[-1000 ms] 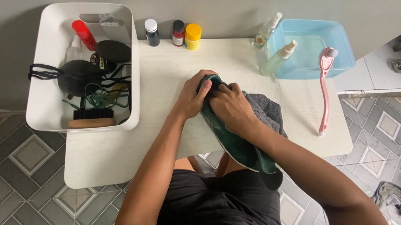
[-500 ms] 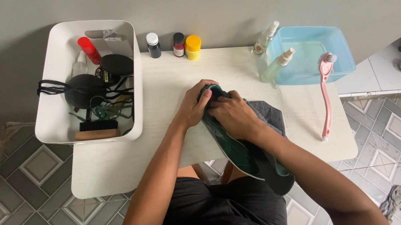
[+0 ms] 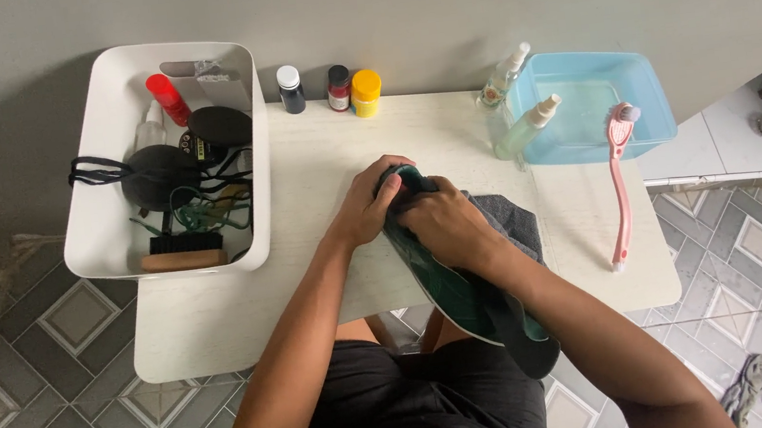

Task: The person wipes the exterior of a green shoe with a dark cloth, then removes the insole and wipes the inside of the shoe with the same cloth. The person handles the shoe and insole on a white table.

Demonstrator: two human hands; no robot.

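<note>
Centre of frame: left hand (image 3: 366,208) and right hand (image 3: 445,226), both grips clamped on a dark green shoe (image 3: 467,295) lying over a grey cloth (image 3: 511,223) at the table (image 3: 317,154) edge. Shoe likely light and flexible; best held at toe and midsole.

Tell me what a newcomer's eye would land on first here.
First, both hands at the table's middle: the left hand and right hand grip a dark green shoe lying sole-up over a grey cloth. Next, the white bin of brushes at the left, and the blue basin at the right with a pink brush leaning on it.
</note>
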